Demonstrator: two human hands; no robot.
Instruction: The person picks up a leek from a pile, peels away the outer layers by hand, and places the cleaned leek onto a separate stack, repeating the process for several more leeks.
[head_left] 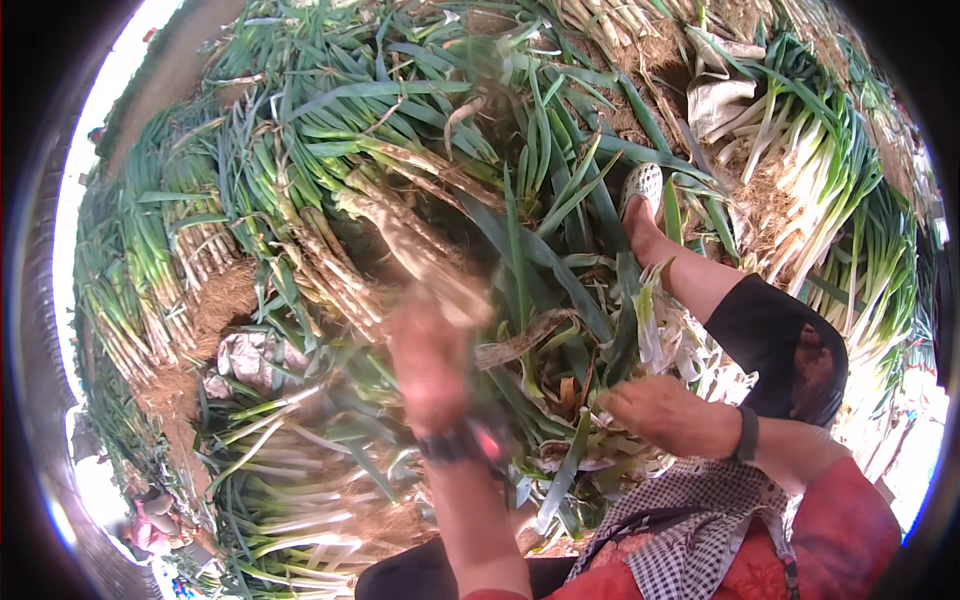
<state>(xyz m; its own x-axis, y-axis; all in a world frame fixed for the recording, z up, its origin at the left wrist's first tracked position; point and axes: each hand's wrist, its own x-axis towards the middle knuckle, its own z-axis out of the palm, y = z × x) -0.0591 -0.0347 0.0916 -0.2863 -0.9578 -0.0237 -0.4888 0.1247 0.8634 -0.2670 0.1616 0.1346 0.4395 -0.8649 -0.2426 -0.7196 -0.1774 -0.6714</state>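
Note:
My left hand (428,362) is blurred with motion and is closed around the white stalk end of a green onion (425,250), whose dirty stem and long green leaves stretch up and away from me. My right hand (655,412) rests lower right among peeled husks and leaves (560,395) in my lap area, fingers curled on a green leaf strip. A dark band sits on each wrist. My bare leg runs up right to a foot in a pale perforated shoe (643,186).
Heaps of green onions lie all around: muddy bundles (200,250) at left, cleaned white-stalked ones (810,190) at upper right, more (290,490) at lower left. A grey sack (722,95) lies at top right. Another person in pink (150,525) sits at far lower left.

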